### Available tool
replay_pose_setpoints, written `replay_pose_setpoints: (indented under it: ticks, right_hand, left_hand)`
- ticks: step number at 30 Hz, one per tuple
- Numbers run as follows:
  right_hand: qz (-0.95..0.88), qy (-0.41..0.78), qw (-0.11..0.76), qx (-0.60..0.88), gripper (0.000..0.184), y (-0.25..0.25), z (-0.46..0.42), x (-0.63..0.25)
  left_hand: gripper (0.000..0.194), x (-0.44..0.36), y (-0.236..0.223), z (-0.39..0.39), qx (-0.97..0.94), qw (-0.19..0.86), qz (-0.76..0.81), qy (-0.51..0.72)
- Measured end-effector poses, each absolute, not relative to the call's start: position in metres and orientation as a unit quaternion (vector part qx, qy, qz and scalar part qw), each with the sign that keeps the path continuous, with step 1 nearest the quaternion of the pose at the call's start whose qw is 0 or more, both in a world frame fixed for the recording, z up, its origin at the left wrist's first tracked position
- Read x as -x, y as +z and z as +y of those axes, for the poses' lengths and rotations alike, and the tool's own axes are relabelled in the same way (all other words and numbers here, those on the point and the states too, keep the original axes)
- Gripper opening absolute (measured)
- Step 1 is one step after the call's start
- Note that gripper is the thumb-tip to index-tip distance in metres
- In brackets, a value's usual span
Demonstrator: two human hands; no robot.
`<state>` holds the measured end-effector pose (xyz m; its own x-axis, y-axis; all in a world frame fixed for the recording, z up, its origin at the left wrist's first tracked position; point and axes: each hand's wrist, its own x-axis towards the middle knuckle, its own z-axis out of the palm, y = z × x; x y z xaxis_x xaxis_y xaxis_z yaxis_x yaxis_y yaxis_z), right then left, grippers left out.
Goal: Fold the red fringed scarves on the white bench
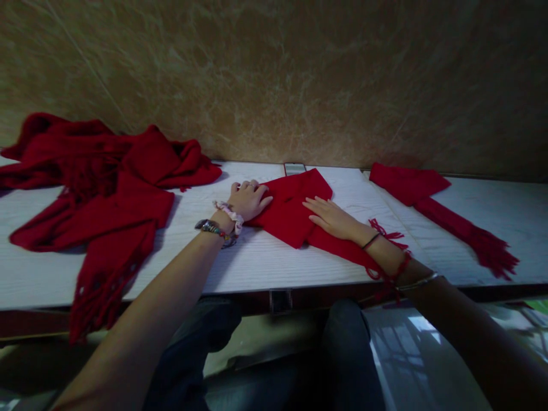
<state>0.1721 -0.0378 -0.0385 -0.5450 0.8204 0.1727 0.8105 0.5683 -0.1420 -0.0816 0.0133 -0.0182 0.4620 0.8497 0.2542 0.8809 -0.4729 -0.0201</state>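
A red scarf point(282, 211) lies folded on the white wood-grain tabletop in front of me, its fringed end running down to the right. My left hand point(248, 201) rests at the scarf's left edge, fingers slightly bent and apart, thumb over the cloth. Flat on the right part of the fold is my right hand point(336, 218), its fingers stretched out. My right wrist and forearm cover part of the scarf's fringed tail.
Several crumpled red scarves point(124, 165) are heaped at the left, one fringe hanging over the front edge. At the right lies another folded red scarf point(406, 184) with a fringed tail. A phone-like object point(295, 168) sits by the marbled wall point(274, 80).
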Motion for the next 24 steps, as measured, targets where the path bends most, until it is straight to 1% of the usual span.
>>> replay_pose_setpoints:
  ticks: [3,7,9,12,14,16,19,22,24]
  right_hand:
    - [-0.878,0.019,0.104,0.466,0.050,-0.038,-0.038,-0.170]
    - [-0.875,0.020,0.113,0.470,0.052,-0.031,-0.047,-0.167]
    - [-0.878,0.017,0.115,0.465,0.055,-0.027,-0.055,-0.164]
    - [-0.885,0.012,0.090,0.456,0.056,-0.025,-0.068,-0.155]
    - [-0.885,0.007,0.080,0.459,0.055,-0.026,-0.073,-0.147]
    - [-0.880,-0.003,0.080,0.469,0.056,-0.028,-0.075,-0.140]
    - [-0.873,-0.016,0.073,0.482,0.056,-0.029,-0.074,-0.132]
    - [-0.870,-0.020,0.066,0.487,0.055,-0.029,-0.074,-0.129]
    - [-0.869,-0.019,0.071,0.490,0.055,-0.030,-0.074,-0.128]
  left_hand:
    - [0.044,0.082,-0.019,0.007,0.835,0.075,-0.534,-0.109]
    - [0.049,0.081,-0.019,0.000,0.845,0.072,-0.507,-0.153]
    - [0.051,0.081,-0.020,0.002,0.847,0.040,-0.515,-0.128]
    - [0.053,0.084,-0.022,0.013,0.843,0.011,-0.531,-0.087]
    - [0.054,0.089,-0.021,0.019,0.834,0.016,-0.541,-0.105]
    - [0.057,0.097,-0.017,0.023,0.789,0.004,-0.598,-0.138]
    - [0.070,0.113,-0.007,0.026,0.691,-0.071,-0.705,-0.143]
    - [0.076,0.126,0.003,0.029,0.685,-0.161,-0.694,-0.153]
    - [0.077,0.132,0.007,0.030,0.684,-0.209,-0.671,-0.193]
